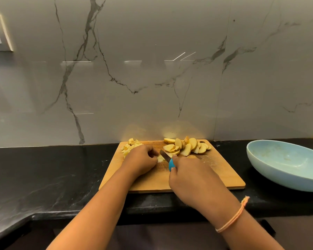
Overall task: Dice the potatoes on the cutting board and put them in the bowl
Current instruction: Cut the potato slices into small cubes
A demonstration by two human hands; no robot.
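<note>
The right grip (186, 177) was clamped round the blue handle of the knife (167, 159). The blade slanted toward 11 o'clock onto a pale potato piece (160, 158), which the left grip (141, 159) held with curled fingers near the middle of the cutting board (215, 174). Potato slices (186, 147) were heaped at the board's 1 o'clock corner and diced potato (131, 144) at its 11 o'clock corner, while the pale blue bowl (287, 157) sat on the black surface (61, 174) at the board's 3 o'clock, apart from it.
</note>
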